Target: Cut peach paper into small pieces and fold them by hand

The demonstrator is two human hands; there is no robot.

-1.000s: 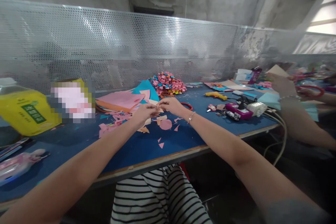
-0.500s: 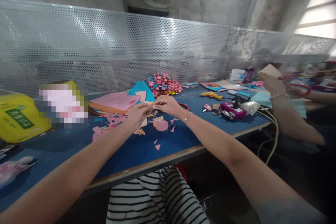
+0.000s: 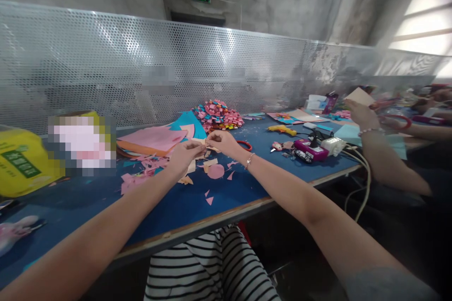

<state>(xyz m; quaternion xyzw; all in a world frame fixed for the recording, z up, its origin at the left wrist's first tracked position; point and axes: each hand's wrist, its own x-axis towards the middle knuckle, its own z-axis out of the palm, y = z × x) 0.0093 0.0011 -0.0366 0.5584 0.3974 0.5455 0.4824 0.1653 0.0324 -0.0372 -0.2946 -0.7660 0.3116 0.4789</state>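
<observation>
Both my hands meet over the blue table (image 3: 183,207). My left hand (image 3: 183,154) and my right hand (image 3: 221,142) pinch a small strip of pale paper (image 3: 202,143) between their fingertips, held just above the tabletop. Below them lie pink and peach paper scraps (image 3: 214,171), among them a pink round piece. A stack of pink and orange paper sheets (image 3: 151,140) lies just behind my left hand. A heap of small folded coloured paper pieces (image 3: 218,114) sits behind my right hand.
A yellow bag (image 3: 21,162) stands at the left. A yellow glue gun (image 3: 281,129), a purple device (image 3: 310,148) and a white power strip (image 3: 332,145) with cables lie to the right. Another person's hands (image 3: 363,115) hold paper and red scissors there. A perforated metal screen (image 3: 226,70) backs the table.
My hands stay pinched together on the paper strip with only small finger movement. The view has shifted slightly to the right.
</observation>
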